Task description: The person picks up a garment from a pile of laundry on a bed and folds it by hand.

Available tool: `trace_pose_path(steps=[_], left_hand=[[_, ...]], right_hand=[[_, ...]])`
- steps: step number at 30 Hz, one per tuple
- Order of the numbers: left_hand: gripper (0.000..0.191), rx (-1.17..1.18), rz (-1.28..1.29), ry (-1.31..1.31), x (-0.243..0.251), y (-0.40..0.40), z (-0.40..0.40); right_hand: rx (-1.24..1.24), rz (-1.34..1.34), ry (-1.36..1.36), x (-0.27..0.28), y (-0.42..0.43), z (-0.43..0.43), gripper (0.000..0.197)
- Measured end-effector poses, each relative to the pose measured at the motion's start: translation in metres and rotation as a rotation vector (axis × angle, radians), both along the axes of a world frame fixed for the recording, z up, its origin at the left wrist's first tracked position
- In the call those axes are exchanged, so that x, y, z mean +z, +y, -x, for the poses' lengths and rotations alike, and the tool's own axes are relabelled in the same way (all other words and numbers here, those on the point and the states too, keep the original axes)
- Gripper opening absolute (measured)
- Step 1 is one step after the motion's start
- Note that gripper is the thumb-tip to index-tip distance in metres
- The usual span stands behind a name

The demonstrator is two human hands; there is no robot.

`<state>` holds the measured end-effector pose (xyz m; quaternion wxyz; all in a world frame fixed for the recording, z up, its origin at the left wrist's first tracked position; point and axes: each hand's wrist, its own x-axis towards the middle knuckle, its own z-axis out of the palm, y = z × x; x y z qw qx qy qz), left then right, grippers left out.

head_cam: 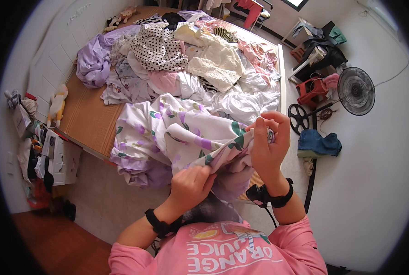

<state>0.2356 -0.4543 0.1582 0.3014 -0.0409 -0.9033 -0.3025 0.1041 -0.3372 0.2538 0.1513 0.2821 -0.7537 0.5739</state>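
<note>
A white cloth printed with purple flowers and green leaves [190,134] spreads in loose folds over the near edge of the bed, its purple side showing along the lower left. My left hand [192,180] pinches its gathered edge close to my body. Farther right and higher, my right hand [269,144] grips a bunched corner of the same cloth between thumb and fingers. The edge runs slantwise between both hands. Each of my wrists wears a black strap, and a small black device [257,195] sits at the right one.
Behind the cloth, a heap of clothes covers the bed [91,117], including a polka-dot garment [156,48], a cream garment [221,65] and a lilac bundle [93,62]. Right of the bed stand a fan [356,90] and a red stool [311,91]. A plush toy [57,105] lies left.
</note>
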Motion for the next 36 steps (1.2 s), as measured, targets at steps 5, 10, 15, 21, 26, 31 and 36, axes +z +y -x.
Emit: trace_pose_path(steps=[5,10,15,21,26,31,36], left_hand=[[0.03,0.178,0.012,-0.056,0.003,0.001,0.008],[0.024,0.286,0.095,-0.24,0.004,-0.003,0.01],[0.024,0.34,0.179,-0.147,0.025,-0.012,0.01],[0.026,-0.036,-0.228,-0.438,0.009,-0.033,0.016],[0.015,0.062,-0.144,-0.531,0.009,-0.062,0.02],[0.016,0.15,0.102,-0.548,0.016,-0.081,0.018],[0.055,0.027,-0.145,-0.605,0.006,-0.057,0.014]], right_hand=[[0.007,0.009,0.012,-0.002,-0.005,0.0,0.013],[0.003,0.052,-0.034,-0.003,-0.007,-0.001,0.012],[-0.072,0.068,0.006,-0.003,-0.007,0.007,0.01],[-0.094,-0.015,0.045,-0.003,0.003,0.012,0.011],[-0.089,-0.026,0.053,0.0,0.014,0.017,0.012],[-0.151,-0.076,0.124,0.001,0.023,0.018,0.012],[-0.217,-0.008,0.089,0.003,0.022,0.013,0.012]])
